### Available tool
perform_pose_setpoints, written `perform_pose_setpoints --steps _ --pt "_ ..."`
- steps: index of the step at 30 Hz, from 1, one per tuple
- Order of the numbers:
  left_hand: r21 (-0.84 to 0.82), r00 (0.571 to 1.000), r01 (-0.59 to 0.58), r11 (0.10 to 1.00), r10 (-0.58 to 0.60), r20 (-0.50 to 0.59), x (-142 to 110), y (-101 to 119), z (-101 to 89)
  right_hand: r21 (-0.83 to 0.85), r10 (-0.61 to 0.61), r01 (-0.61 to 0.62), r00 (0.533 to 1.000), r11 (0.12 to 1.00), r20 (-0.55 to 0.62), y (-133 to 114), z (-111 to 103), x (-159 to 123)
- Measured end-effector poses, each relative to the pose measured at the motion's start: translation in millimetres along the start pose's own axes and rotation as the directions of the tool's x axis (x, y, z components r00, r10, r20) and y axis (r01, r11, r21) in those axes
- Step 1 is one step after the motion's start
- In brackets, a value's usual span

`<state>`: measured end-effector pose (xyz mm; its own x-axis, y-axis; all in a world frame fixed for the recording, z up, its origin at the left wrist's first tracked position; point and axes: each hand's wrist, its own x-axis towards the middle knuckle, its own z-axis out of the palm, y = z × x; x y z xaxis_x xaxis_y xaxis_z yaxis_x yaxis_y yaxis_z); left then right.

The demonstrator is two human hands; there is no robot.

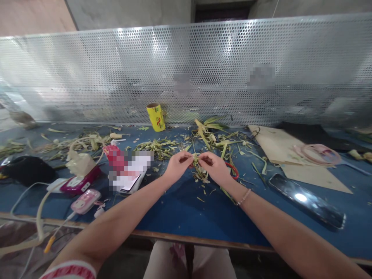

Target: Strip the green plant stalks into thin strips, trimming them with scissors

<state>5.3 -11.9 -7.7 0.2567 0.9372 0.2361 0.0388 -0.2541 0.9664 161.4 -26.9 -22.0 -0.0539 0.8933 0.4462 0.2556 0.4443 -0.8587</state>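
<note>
Over the middle of the blue table [180, 213], my left hand [178, 167] and my right hand [214, 166] almost meet. Between their pinched fingertips is a small piece of green plant stem [195, 158], mostly covered by the fingers. Shredded plant scraps [201, 176] lie just below it. A red loop [235, 170], perhaps a tool handle, shows partly behind my right wrist. Past my hands is a heap of leafy stalks [207, 133], with a pile of thin green strips [157, 148] to its left.
A yellow tube [157, 118] stands before a perforated metal screen [186, 69]. At left are a white-screened phone [133, 172], a purple power strip [80, 182], a pink device [85, 201] and cables. At right lie a dark phone [306, 199] and brown cardboard [279, 149].
</note>
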Motion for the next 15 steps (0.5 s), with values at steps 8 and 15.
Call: perform_pose_setpoints --steps 8,15 --pt "0.165 0.987 -0.157 0.974 0.162 -0.016 2.5 -1.0 -5.5 0.034 0.066 -0.066 0.998 0.997 0.010 -3.5 0.0 0.7" --pt "0.059 0.995 -0.091 0.994 0.093 -0.038 4.2 -1.2 -5.1 0.065 0.005 -0.007 0.999 0.998 0.032 -8.1 2.2 -1.6"
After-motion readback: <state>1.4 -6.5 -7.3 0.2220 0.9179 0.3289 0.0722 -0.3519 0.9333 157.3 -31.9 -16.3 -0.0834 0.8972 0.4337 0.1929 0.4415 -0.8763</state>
